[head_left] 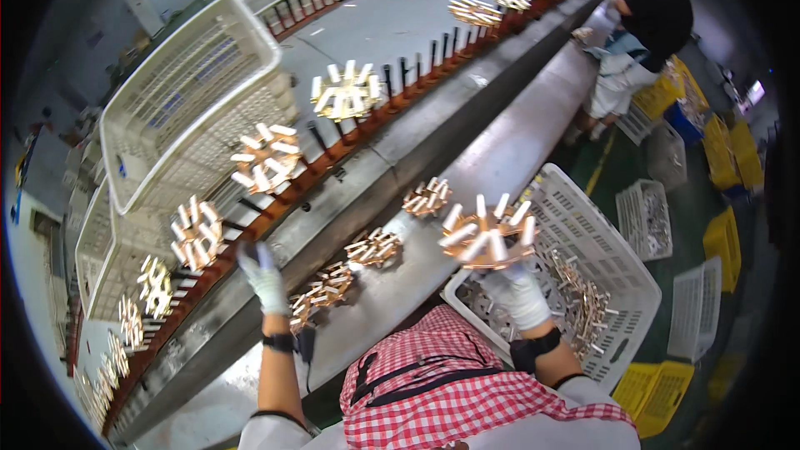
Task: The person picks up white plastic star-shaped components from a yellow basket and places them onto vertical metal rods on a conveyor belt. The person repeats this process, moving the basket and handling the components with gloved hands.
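Note:
My right hand (518, 296), in a white glove, grips from below a round copper-coloured rack (490, 237) with white rods standing out all around it. It hangs over a white plastic crate (583, 233) of small loose metal parts. My left hand (265, 277), also gloved, reaches to the conveyor edge beside the dark upright posts (242, 215). Its fingers look stretched out and apart, with dark, blurred tips. On the metal ledge between my hands lie similar racks (373, 248) with white rods. More such racks (197, 233) sit on posts along the conveyor.
Large white crates (192, 92) stand beyond the conveyor at the left. The reddish-brown conveyor chain (333, 154) curves away to the far right. Another person (654, 21) works farther along the ledge. Yellow crates (654, 396) and white ones stand on the green floor at right.

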`<state>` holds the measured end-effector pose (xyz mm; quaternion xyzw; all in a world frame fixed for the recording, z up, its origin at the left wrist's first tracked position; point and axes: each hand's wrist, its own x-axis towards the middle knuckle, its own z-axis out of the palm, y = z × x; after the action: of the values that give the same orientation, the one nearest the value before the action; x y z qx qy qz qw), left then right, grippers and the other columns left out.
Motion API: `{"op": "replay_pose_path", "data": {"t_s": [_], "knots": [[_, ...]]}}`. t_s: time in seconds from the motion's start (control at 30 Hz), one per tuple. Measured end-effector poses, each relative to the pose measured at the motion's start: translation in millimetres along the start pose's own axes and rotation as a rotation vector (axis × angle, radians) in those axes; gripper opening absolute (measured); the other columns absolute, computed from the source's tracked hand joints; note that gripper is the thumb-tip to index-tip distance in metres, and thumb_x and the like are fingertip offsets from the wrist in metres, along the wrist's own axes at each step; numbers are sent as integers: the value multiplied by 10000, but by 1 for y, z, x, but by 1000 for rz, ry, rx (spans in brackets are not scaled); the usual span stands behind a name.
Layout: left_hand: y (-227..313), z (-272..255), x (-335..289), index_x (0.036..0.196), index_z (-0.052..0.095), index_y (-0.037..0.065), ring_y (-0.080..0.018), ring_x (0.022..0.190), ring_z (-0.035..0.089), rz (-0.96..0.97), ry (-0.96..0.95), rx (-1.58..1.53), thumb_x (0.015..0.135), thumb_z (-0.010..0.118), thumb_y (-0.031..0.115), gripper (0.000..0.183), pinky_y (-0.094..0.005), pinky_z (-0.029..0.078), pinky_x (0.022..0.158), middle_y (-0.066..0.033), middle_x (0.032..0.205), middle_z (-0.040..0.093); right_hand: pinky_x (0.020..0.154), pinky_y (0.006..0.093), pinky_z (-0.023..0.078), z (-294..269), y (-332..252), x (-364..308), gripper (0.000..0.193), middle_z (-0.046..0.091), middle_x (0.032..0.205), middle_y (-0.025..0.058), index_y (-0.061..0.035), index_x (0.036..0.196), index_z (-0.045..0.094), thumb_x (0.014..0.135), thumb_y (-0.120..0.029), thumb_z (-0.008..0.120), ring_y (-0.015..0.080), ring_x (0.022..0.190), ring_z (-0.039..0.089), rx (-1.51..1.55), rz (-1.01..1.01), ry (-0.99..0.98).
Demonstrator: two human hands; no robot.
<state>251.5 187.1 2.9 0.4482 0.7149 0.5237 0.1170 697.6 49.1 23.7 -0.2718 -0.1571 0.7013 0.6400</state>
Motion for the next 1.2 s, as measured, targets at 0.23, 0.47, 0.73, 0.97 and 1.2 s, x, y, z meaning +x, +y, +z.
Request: {"op": "replay_pose_path", "data": {"t_s": [0.23, 0.47, 0.73, 0.97, 1.2], "knots": [[128, 38, -126, 1384, 449, 50, -274, 1284, 462, 340, -1211, -411, 856, 669, 256, 609, -390, 361, 1079, -135, 1360, 519, 806, 295, 569, 76, 7, 29, 470, 625, 1092, 57, -52, 1242, 515, 856, -219, 726, 153, 933, 629, -555, -97, -144], [75, 95, -130, 1384, 457, 88, -254, 1226, 512, -166, -1553, -728, 987, 511, 231, 425, -368, 404, 1062, -107, 1361, 511, 894, 337, 507, 75, 20, 24, 687, 596, 1185, 70, -48, 1334, 436, 831, -403, 741, 178, 1053, 591, -92, 58, -110], [158, 284, 48, 1322, 505, 82, -257, 1142, 559, 294, -607, -131, 983, 472, 287, 398, -357, 431, 990, -122, 1297, 557, 850, 366, 533, 7, -25, -45, 384, 659, 1085, 118, -26, 1162, 592, 887, -274, 691, 228, 912, 646, -1, -92, 278], [109, 343, 140, 1242, 581, 58, -262, 1063, 608, 162, -412, 53, 983, 434, 365, 428, -338, 460, 921, -133, 1213, 627, 843, 385, 537, -68, -23, -99, 321, 667, 1059, 112, -57, 1161, 607, 905, -241, 663, 231, 913, 651, 11, -140, 603], [53, 351, 181, 1294, 527, 24, -287, 1127, 579, 275, -479, 347, 968, 410, 290, 437, -338, 456, 945, -155, 1298, 568, 819, 391, 541, -213, 0, -109, 286, 681, 1050, 104, -63, 1140, 606, 923, -248, 628, 227, 873, 654, 52, 2, 847]]}}
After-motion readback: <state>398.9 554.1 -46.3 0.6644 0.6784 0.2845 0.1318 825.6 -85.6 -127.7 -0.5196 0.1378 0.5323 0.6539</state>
